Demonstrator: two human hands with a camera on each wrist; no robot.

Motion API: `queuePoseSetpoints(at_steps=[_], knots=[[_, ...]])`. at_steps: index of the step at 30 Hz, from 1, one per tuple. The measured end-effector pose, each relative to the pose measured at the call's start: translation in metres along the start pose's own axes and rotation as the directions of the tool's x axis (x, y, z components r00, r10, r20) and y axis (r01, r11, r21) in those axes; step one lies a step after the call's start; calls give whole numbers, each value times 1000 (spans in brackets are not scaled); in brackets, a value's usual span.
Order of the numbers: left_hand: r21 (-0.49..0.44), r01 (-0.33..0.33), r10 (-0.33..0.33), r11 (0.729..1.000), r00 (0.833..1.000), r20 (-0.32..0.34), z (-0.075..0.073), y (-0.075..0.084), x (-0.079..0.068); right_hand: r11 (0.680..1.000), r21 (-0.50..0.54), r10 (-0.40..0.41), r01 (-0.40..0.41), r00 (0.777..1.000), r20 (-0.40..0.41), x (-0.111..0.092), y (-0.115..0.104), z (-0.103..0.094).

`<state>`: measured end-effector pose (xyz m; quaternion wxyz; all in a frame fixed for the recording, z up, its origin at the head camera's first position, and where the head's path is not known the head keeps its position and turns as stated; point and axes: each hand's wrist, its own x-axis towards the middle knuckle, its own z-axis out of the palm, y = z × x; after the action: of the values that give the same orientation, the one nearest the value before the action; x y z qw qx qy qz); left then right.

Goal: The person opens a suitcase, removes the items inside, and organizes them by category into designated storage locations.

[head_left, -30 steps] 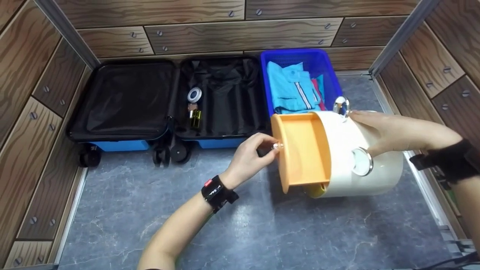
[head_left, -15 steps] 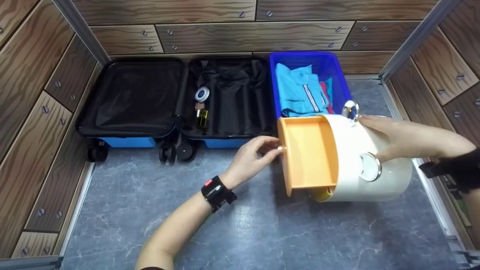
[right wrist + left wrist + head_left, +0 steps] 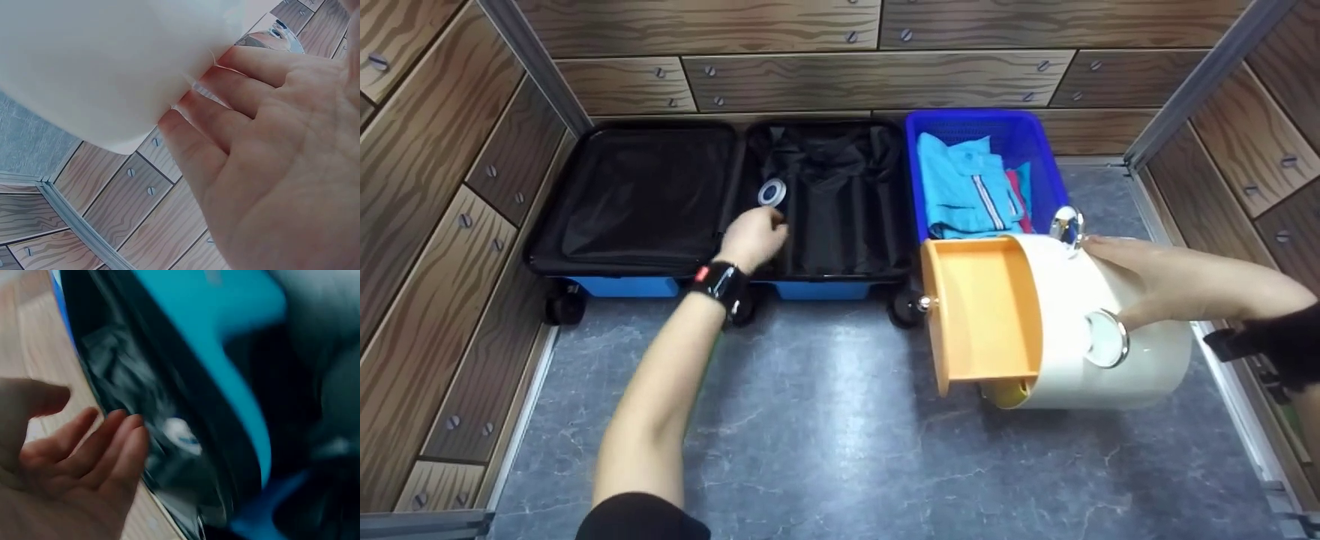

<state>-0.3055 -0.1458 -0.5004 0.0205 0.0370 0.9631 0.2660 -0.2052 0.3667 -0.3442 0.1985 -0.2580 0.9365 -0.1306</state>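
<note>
My left hand (image 3: 754, 238) is over the right half of an open black-lined suitcase (image 3: 847, 225). A round silver-rimmed tin (image 3: 772, 193) lies just beyond its fingers. The left wrist view, blurred, shows loosely bent fingers (image 3: 121, 444) with nothing between them. The small items below the tin are hidden by this hand. My right hand (image 3: 1170, 277) rests on a cream rounded storage box (image 3: 1080, 315), its straight fingers (image 3: 197, 135) pressed against the edge in the right wrist view. An orange drawer (image 3: 986, 307) with a shiny knob (image 3: 924, 303) is pulled out of the box toward the left.
A blue basket (image 3: 913, 180) with folded turquoise clothes (image 3: 960, 187) stands behind the box. The suitcase's other half (image 3: 652, 199) lies flat to the left, showing black wheels (image 3: 564, 304). Wood-patterned panels (image 3: 877, 79) enclose the grey floor (image 3: 840, 435).
My left hand has let go of the drawer knob and moved left over the suitcase. The drawer stays pulled out. My right hand remains on the box, and the whole view has shifted slightly.
</note>
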Motion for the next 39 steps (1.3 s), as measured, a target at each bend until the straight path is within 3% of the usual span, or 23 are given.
queuePoseSetpoints(at_steps=[6,11,16,21,28,31,35,39], knots=[[116,132,-151,984,973,174,2,-9,16,1000,5,-11,11,1000,-18,-1,2,2],[185,217,-254,958,944,210,14,-15,23,1000,13,-12,12,1000,-16,0,1,3],[196,255,-300,947,919,254,19,-16,35,1000,-14,-20,20,1000,-24,-2,1,0],[167,312,-346,935,908,235,25,-20,44,999,-9,-34,33,999,-31,-1,1,1],[119,421,-436,899,883,174,36,-26,42,1000,22,-15,15,1000,1,-1,-1,3],[129,394,-411,910,896,165,33,-25,39,999,35,-13,13,1000,1,0,-1,3],[175,284,-311,943,939,148,18,-20,36,999,45,2,-2,1000,1,-1,-1,2],[168,189,-207,967,973,99,-3,0,35,999,37,3,-2,1000,-2,-2,0,2]])
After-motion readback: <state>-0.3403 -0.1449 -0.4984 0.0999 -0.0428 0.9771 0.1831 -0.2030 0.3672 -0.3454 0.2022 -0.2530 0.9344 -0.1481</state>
